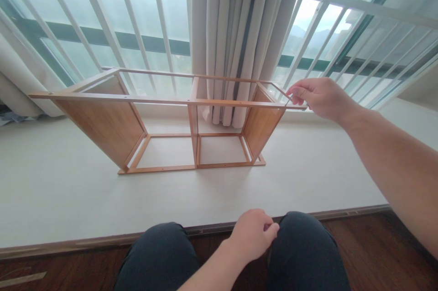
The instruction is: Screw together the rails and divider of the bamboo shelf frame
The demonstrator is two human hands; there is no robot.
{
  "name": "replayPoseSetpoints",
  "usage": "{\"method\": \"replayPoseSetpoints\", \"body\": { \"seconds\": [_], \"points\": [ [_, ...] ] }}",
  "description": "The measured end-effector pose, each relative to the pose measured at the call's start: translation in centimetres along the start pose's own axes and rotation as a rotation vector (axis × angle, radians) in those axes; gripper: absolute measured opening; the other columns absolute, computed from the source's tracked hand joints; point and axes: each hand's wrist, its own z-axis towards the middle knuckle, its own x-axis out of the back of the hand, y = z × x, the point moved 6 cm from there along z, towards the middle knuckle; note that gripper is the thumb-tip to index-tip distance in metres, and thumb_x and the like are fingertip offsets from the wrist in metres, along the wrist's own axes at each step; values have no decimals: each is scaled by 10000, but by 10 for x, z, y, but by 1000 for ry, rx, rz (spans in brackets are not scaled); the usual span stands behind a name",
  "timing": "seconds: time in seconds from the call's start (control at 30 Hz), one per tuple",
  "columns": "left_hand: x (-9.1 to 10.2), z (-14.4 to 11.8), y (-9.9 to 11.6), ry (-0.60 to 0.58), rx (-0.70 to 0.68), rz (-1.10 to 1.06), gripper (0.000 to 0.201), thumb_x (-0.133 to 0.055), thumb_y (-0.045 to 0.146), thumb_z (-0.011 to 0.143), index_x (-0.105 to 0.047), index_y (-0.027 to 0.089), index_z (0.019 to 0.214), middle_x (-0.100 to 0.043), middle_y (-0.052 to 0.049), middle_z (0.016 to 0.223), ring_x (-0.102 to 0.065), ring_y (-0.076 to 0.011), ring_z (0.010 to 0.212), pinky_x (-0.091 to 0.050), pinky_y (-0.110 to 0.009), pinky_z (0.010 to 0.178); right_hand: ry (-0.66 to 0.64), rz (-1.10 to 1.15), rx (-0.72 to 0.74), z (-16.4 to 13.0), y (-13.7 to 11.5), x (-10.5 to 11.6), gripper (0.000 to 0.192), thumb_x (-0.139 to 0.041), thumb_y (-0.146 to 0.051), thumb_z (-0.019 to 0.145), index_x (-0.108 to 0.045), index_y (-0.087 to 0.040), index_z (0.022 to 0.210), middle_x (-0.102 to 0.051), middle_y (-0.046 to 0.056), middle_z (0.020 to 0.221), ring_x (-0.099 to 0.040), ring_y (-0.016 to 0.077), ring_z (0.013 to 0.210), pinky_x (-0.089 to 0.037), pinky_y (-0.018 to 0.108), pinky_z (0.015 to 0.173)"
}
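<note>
A wooden shelf frame (195, 120) rests on the pale ledge, its slatted outline joined by solid panels at both ends and a divider in the middle. At its upper right corner my right hand (310, 95) is closed in a pinch. Its fingertips hold a thin rod (288, 101), which meets the top rail; its full shape is hidden by the fingers. My left hand (253, 235) is loosely curled in front of my knees, away from the frame. Whatever may be inside its fingers is hidden.
The white ledge (85, 200) ends at a dark-edged step above the brown wood floor (362, 250). Behind the frame hang a grey curtain (226, 31) and white window railings (128, 17). Another curtain (27, 67) hangs at left.
</note>
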Motion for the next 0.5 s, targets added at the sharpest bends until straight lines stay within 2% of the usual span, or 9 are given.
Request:
{"method": "replayPoseSetpoints", "body": {
  "seconds": [0.17, 0.3, 0.4, 0.5],
  "points": [
    [-1, 0, -3, 15, 2, -16, 347, -529, 405, 929, -734, 205, 734, -641, -37, 783, -553, -180, 740, -336, -322, 686, 64, -81, -49, 3, 1, 3, 279, -547, -367, 966, -733, -230, 810, -685, 29, 694, -591, 207, 660, -417, 353, 647],
    [1, -1, -3, 28, -5, -26, 355, -524, 401, 929, -725, 206, 709, -620, -33, 758, -530, -173, 718, -311, -325, 670, 57, -90, -33, 6, 0, 1, 314, -559, -441, 967, -717, -239, 785, -684, 35, 682, -628, 239, 679, -441, 384, 670],
    [1, -1, -2, 34, -9, -28, 354, -525, 394, 928, -715, 203, 697, -607, -28, 748, -519, -168, 707, -303, -326, 665, 60, -98, -38, 6, -2, 1, 332, -566, -466, 958, -710, -227, 777, -669, 33, 659, -626, 234, 663, -438, 385, 663],
    [1, -1, -1, 30, -7, -30, 358, -520, 396, 932, -714, 202, 702, -603, -27, 751, -518, -166, 707, -303, -328, 665, 77, -145, -47, 7, -5, 2, 369, -554, -433, 957, -653, -227, 667, -591, 20, 565, -573, 213, 594, -414, 389, 653]
  ]
}}
